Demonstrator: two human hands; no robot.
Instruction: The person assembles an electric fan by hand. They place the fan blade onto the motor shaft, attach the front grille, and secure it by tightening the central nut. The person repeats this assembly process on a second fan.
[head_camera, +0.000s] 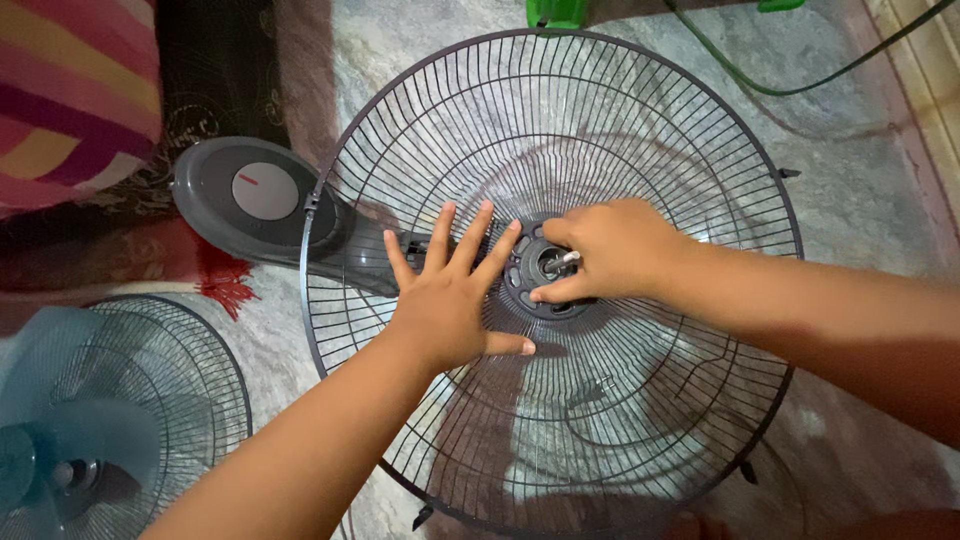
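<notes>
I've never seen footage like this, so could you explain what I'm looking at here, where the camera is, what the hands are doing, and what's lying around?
This is one picture from a camera worn on a person's head, looking down at their own two bare hands. No machine is involved.

In the middle lies a round dark wire fan guard, fixed around a fan's grey motor hub, over a pale marbled floor. The left hand lies flat, fingers spread, on the wires beside the hub. The right hand is at the hub, fingertips around the small metal shaft at its centre.

To the left is the fan's round grey base with a lighter disc. At bottom left sits a second fan with pale blue blades inside its own guard. A striped pink and yellow cushion is top left, and a green cable runs across the top right.
</notes>
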